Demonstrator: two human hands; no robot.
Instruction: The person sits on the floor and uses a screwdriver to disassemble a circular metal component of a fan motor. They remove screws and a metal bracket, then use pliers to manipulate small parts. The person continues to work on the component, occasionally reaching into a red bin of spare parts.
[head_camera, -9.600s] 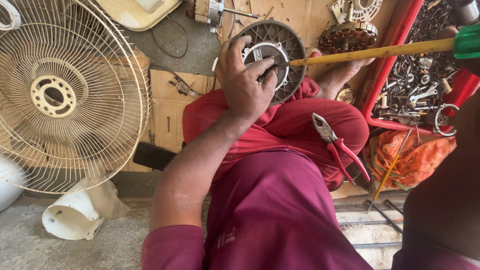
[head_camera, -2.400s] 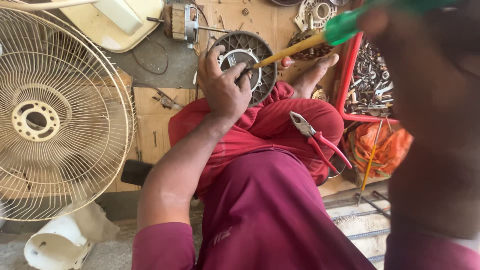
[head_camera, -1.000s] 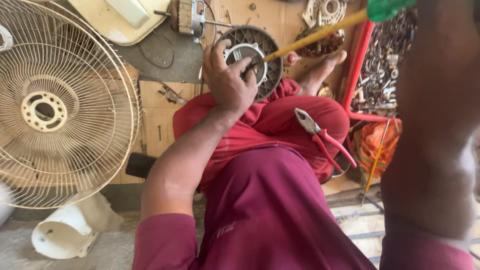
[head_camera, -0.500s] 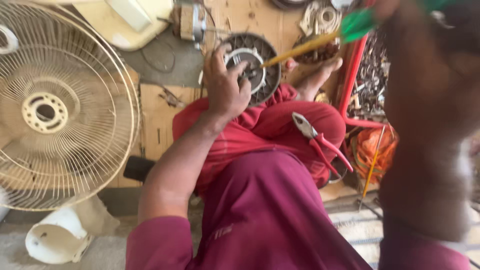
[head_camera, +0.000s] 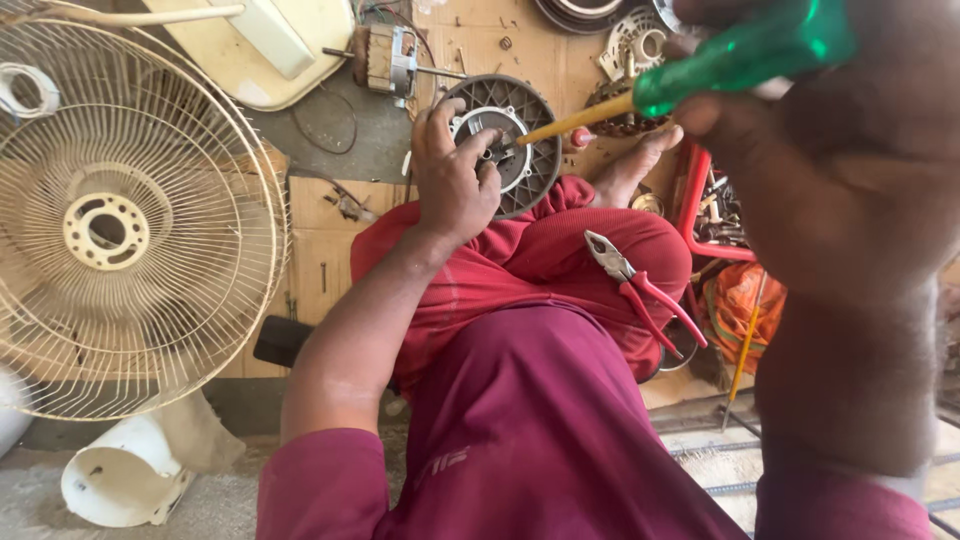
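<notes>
Two hands are at work here. Your left hand (head_camera: 455, 180) has its fingers (head_camera: 470, 140) spread and pressed over the near left rim of the round grey metal motor housing (head_camera: 510, 140), which rests tilted on your knee at the far middle of the scene. Your right hand (head_camera: 790, 110), very close to the camera at the far right, has its fingers wrapped tight around the translucent green handle of the yellow-shafted screwdriver (head_camera: 640, 100); the shaft runs left and down, and its tip meets the hub at the centre of the housing, just beside your left fingertips.

Nearer to you, a pair of red-handled pliers (head_camera: 640, 290) lies on your right thigh, on the maroon trousers, jaw pointing far-left. Right of the knee stands a red plastic crate of metal parts (head_camera: 700, 200), with an orange cloth bag (head_camera: 735, 310) nearer. Your bare foot (head_camera: 635, 165) shows just right of the housing. Beyond the housing, on the cardboard-covered floor, lies a small motor core with copper windings and a steel shaft (head_camera: 385, 58). Well to the left, a large cream wire fan guard (head_camera: 110, 220) lies flat, and a white plastic cone-shaped part (head_camera: 125, 480) sits at the near left.
</notes>
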